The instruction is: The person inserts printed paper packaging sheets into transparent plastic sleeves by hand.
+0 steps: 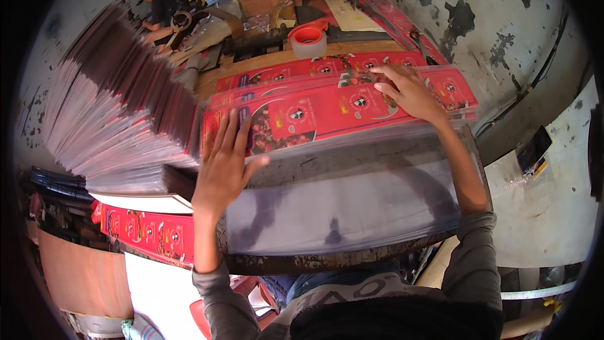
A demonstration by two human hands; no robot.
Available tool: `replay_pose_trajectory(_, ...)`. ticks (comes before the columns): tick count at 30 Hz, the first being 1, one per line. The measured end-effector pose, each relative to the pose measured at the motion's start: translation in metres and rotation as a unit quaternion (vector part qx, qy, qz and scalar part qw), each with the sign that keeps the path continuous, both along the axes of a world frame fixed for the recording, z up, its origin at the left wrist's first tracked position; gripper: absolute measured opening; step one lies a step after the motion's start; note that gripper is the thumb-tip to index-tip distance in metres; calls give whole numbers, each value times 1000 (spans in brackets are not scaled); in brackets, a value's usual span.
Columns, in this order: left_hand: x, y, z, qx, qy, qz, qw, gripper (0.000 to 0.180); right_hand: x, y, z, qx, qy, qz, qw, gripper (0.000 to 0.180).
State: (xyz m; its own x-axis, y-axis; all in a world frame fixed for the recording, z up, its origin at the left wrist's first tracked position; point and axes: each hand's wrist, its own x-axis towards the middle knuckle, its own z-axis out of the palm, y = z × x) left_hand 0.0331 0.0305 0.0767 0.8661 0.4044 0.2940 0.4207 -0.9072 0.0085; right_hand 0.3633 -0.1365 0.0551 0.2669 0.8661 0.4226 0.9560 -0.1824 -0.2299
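A long red printed sheet [327, 113] with food pictures lies on a stack of similar sheets across the table, clear film showing along its near edge. My left hand [223, 157] rests with fingers stretched out on the sheet's left end, thumb apart. Over the right part of the sheet is my right hand [409, 91], thumb and forefinger extended near its far edge; its other fingers are partly hidden. Closer to my body lies a stack of clear plastic film sheets [340, 208]. More red printed sheets [277, 75] show just beyond the stack.
A tall, leaning pile of film-covered sheets [119, 101] stands at the left. Behind the red sheets sits a tape roll [308, 41] with a red core. Scissors [418, 44] lie at the far right. A person [157, 16] sits at the far left. A peeling wall [465, 19] borders the right.
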Motion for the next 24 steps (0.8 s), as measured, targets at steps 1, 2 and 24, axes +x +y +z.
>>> replay_pose_trajectory(1,-5,-11,7,18,25,7,1000,72,3,-4,3,-9,14,-6,1000,38)
replay_pose_trajectory(2,-12,-23,13,35,50,12,998,72,8,-7,-1,-12,12,-21,1000,38)
replay_pose_trajectory(24,-207,58,-62,5,-159,331,930,63,0,7,-13,59,-66,-88,992,26)
